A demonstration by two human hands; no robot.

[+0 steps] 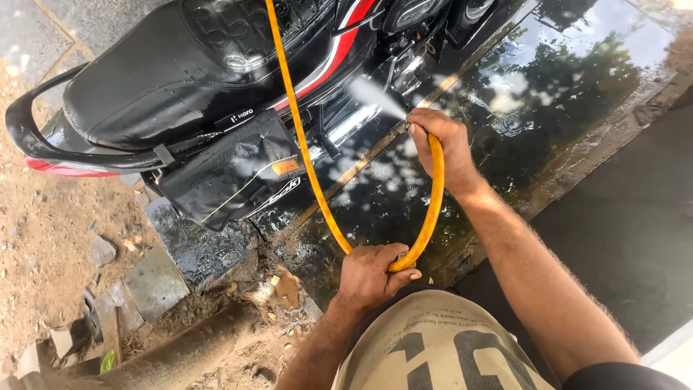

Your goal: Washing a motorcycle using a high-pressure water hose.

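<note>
Head view, single frame.

Right hand (440,148): centre right of the frame, forearm reaching in from the lower right, wrist bent toward the motorcycle. Fingers wrapped tight around the end of the yellow hose (312,170), thumb pressed over the outlet; a white spray of water (375,95) fans from it toward the upper left.

Left hand (372,274): lower centre, forearm rising from the bottom edge. Fingers curled shut around the hose at the bottom of its loop, thumb lying along the top.

Yellow hose: enters at the top edge, runs down across the black seat (180,65) and the side of the motorcycle (238,94), bends through the left hand and curves up to the right hand.

Motorcycle: upper left to upper centre, black with a red stripe, wet. Black grab rail (29,137) at far left; red tail light just below it. Black saddlebag (231,173) hanging below the seat, centre left, rectangular, with a small orange patch and pale lettering and piping.

Edges and open room: wet dark paved slab (563,79) fills the upper right, with foam patches and reflections; its edge runs diagonally toward the lower centre. Dry dark pavement at right. Sandy ground (43,238) with broken stone and scraps at the lower left. Open space lies between the hands and the motorcycle.

Lower centre: beige garment (433,347) with large dark printed characters.
</note>
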